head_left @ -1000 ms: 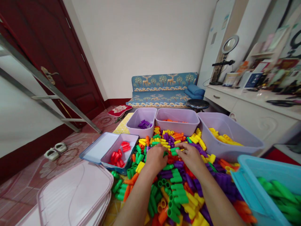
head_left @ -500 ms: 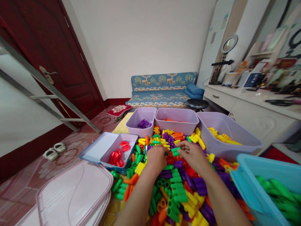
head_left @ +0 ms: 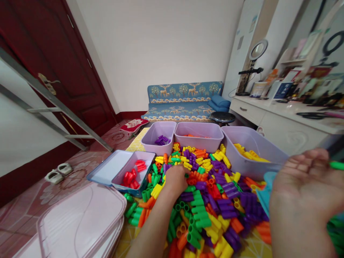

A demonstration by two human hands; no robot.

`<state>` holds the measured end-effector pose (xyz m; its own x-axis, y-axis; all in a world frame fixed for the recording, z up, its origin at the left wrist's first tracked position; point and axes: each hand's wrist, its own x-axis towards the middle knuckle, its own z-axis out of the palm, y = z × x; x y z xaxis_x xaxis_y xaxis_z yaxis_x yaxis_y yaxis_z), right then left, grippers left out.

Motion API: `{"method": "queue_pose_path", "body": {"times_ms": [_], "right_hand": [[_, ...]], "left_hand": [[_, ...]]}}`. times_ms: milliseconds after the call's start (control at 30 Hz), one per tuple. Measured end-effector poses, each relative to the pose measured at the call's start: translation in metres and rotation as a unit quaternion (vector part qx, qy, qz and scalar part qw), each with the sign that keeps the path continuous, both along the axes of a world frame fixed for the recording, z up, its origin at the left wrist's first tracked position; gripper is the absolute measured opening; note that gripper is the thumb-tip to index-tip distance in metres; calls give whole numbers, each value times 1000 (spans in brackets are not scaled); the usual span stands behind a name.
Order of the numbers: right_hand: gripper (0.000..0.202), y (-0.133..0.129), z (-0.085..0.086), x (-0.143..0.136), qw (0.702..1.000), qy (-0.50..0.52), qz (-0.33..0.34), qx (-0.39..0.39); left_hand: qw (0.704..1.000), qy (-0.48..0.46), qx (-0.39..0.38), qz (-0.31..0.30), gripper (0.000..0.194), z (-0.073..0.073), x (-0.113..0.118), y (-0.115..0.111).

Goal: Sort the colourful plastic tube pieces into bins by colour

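Note:
My left hand (head_left: 176,179) rests on the heap of coloured plastic pieces (head_left: 199,208), its fingers curled down; what they hold, if anything, is hidden. At the right edge, my right hand (head_left: 306,182) is raised palm up above the turquoise bin (head_left: 264,200), which it largely covers. A green piece (head_left: 336,165) shows by its fingertips, partly cut off by the frame. Green pieces lie in that bin, below the hand.
Lilac bins with purple (head_left: 145,143), orange (head_left: 199,142) and yellow pieces (head_left: 268,168) stand behind the heap. Left are a box with red pieces (head_left: 134,191) and stacked lids (head_left: 80,218). Farther off are a ladder (head_left: 51,96), a sofa (head_left: 182,107) and a dresser (head_left: 285,125).
My right hand has moved from the heap to the far right, over the turquoise bin, with a green piece. My left hand has stayed at the heap. The view has shifted slightly.

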<state>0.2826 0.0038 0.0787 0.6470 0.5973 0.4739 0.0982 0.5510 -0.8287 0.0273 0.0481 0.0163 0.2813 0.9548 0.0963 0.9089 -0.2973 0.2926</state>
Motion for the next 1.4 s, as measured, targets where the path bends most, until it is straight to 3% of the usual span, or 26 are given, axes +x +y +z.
{"method": "queue_pose_path", "body": {"times_ms": [133,233,300,333,433,533,600,700,767,867,967,1133,1267,1400], "right_hand": [[36,5,-7,1,999,-28,21,-20],[23,11,-9,-11,994,99,31,13],[12,17,-9,-28,974,221,43,37],[12,19,-9,-39,969,234,79,16],[22,26,-14,-68,966,162,177,-95],[27,31,-28,-79,952,-47,224,-205],[23,34,-40,-77,912,-248,192,-264],[24,34,-52,-70,784,-494,123,-355],[37,31,-55,-70,706,-576,120,-393],[56,26,-54,-77,650,-635,126,-399],[63,25,-54,-85,647,-648,131,-381],[59,31,-65,-95,688,-612,159,-357],[53,34,-73,-105,723,-570,171,-351],[50,37,-81,-112,759,-516,187,-350]], "left_hand": [[1000,-4,-1,3,34,-1,0,1],[1000,-14,3,-2,35,-2,-2,2],[999,-46,4,-11,37,-2,-4,4],[997,-71,2,-13,37,-2,-6,5],[985,-172,-15,-9,35,-4,-11,9],[964,-264,-30,4,36,-7,-15,15],[954,-299,-19,13,36,-10,-18,19],[950,-311,26,21,38,-11,-23,22],[959,-281,35,20,35,-7,-24,21],[983,-181,-1,26,26,3,-25,13],[995,-89,-28,32,32,12,-23,3],[999,-40,-29,-21,53,12,-16,-3],[998,-51,-23,-36,67,5,-12,-2],[987,-150,-11,-62,74,-3,-14,4]]}}
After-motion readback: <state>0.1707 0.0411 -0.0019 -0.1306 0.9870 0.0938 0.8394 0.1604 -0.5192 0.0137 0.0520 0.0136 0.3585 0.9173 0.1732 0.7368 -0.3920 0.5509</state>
